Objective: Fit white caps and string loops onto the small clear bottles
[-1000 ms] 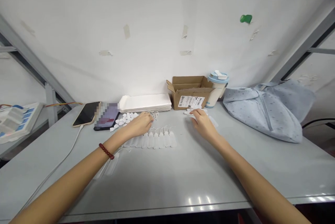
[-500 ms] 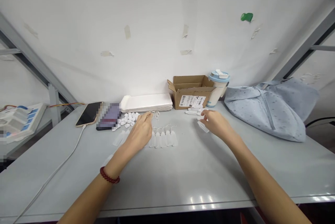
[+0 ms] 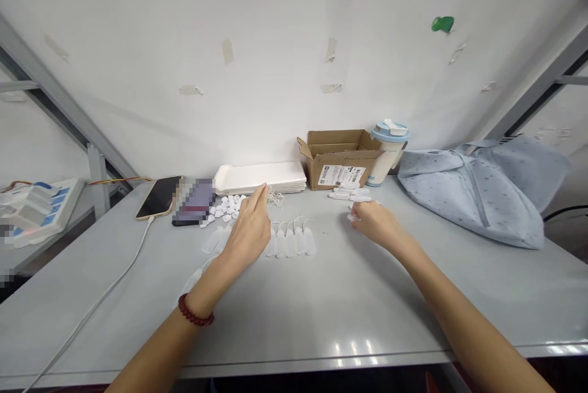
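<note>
Left of the frame's centre, the left hand reached up and away from the viewer, back upward, fingers straight and close together; its fingertips lay beside the loose white cords, and whether it gripped any could not be told. The forearm slanted in from the lower left, a dark red bracelet at the wrist. Right of centre, the right hand was turned inward, its fingers curled and closed on a clear piece that showed at the fingertips. Its forearm rose from the lower right. Translucent sleeves lay in a row across mid-frame on the bench, partly behind the left hand.
</note>
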`<act>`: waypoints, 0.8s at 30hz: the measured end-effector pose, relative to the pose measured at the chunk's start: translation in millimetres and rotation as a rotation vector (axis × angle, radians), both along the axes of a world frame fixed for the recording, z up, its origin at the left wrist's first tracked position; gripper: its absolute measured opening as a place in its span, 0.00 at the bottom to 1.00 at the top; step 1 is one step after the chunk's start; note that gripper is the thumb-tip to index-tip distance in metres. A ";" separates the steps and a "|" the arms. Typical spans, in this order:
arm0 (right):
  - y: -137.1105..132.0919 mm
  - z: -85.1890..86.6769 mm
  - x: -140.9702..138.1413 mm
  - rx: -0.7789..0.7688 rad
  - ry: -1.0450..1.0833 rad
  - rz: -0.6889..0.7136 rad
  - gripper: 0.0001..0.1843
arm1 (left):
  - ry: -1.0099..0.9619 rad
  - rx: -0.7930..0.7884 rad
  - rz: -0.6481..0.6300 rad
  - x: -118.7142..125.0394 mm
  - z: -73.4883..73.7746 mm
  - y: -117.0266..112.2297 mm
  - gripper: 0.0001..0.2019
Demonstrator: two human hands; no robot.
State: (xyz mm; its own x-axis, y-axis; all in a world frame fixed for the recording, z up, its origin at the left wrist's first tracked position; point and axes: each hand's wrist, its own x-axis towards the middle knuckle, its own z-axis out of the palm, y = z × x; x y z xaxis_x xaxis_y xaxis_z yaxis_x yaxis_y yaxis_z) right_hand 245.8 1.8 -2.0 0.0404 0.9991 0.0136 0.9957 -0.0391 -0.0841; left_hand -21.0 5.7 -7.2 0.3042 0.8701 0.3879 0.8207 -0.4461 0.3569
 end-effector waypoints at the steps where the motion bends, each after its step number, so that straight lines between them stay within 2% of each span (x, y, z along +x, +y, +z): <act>1: -0.2 -0.2 -1.8 -0.003 0.004 0.005 0.02 | -0.014 -0.008 0.001 0.0 0.4 -0.1 0.28; 10: -5.5 -8.8 -16.7 0.085 0.171 0.106 0.06 | -0.004 -0.144 -0.002 -5.9 -7.4 2.0 0.27; 15: -10.0 -13.3 -29.2 0.234 0.440 0.280 0.07 | -0.118 -0.024 -0.028 -1.4 3.2 -2.7 0.29; 19: -16.5 -12.4 -38.4 0.309 0.653 0.342 0.09 | -0.120 0.035 -0.110 3.5 8.7 -8.6 0.28; 24: -28.2 -6.3 -50.1 0.264 0.861 0.366 0.10 | -0.021 0.090 -0.292 13.0 -0.8 -16.1 0.25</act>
State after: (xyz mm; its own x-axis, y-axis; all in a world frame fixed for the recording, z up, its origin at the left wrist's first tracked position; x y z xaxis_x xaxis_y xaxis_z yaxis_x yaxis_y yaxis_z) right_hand 195.7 -26.4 -8.3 -0.1711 0.9207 0.3507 0.5358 0.3857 -0.7511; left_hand -8.0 -10.4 -8.0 0.5272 0.7089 0.4685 0.6462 -0.6926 0.3207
